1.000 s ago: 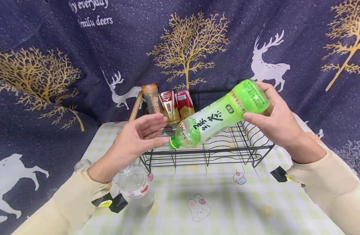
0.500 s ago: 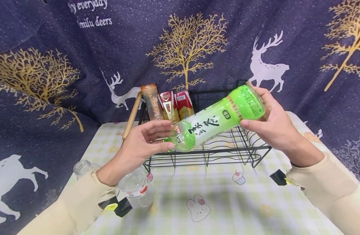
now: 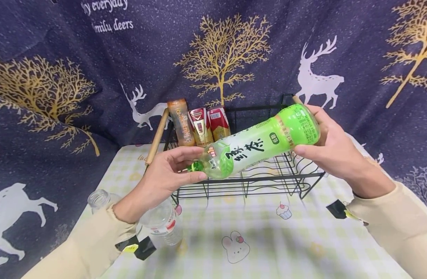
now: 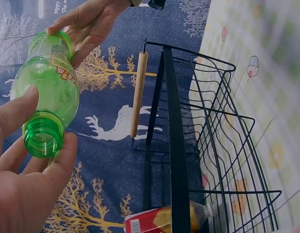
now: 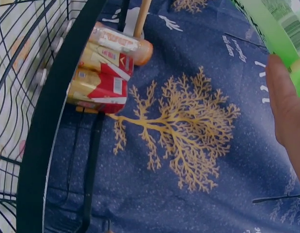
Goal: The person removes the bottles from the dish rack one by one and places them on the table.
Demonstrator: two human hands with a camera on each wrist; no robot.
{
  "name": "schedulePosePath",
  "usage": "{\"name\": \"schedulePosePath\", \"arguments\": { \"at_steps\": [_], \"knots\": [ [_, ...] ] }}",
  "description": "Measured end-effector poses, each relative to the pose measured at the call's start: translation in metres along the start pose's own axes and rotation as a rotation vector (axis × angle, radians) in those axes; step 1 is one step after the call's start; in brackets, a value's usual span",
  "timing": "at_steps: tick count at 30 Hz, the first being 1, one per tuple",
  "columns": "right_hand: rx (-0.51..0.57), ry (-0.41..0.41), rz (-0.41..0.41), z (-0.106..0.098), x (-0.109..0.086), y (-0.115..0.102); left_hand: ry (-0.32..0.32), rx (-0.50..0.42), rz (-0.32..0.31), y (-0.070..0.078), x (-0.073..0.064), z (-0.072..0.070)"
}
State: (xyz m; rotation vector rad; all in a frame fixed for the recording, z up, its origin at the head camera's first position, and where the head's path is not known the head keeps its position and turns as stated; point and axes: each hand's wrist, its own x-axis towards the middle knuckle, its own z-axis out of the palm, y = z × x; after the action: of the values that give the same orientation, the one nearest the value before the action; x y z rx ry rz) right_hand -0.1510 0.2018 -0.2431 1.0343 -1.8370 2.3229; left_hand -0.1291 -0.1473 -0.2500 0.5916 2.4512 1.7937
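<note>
The green bottle [image 3: 255, 143] is held in the air above the black wire rack [image 3: 241, 179], its base raised toward the right edge of the tabletop [image 3: 276, 248] and its neck lower, toward the left edge. The right hand [image 3: 333, 149] grips the base end, with the thumb on the near side; the other fingers are largely hidden behind the bottle. The left hand [image 3: 161, 172] pinches the neck and shoulder between thumb and fingers; the left wrist view shows the green mouth end between them. The rack stands at the tabletop's far edge. At the rack's far left corner, two red-and-gold containers [image 3: 201, 126] lean side by side, with an orange-ended bottle [image 3: 180, 122] just to their left. A wooden handle [image 3: 157, 137] slants at the rack's left end. Near the tabletop's left edge stand a clear bottle with a red-marked label [image 3: 162, 224] and a second clear bottle [image 3: 100, 199], both partly covered by the left arm. A dark blue cloth [image 3: 147, 58] printed with deer and trees hangs behind.
</note>
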Motion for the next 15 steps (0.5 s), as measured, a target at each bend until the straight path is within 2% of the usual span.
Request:
{"name": "schedulePosePath", "arguments": {
  "at_steps": [7, 15],
  "knots": [
    [0.032, -0.124, 0.005, -0.012, -0.003, 0.001, 0.011, 0.014, 0.038, 0.001, -0.001, -0.004],
    [-0.060, -0.127, 0.030, -0.021, -0.013, 0.006, 0.029, 0.020, 0.028, 0.002, -0.001, -0.008]
  ]
}}
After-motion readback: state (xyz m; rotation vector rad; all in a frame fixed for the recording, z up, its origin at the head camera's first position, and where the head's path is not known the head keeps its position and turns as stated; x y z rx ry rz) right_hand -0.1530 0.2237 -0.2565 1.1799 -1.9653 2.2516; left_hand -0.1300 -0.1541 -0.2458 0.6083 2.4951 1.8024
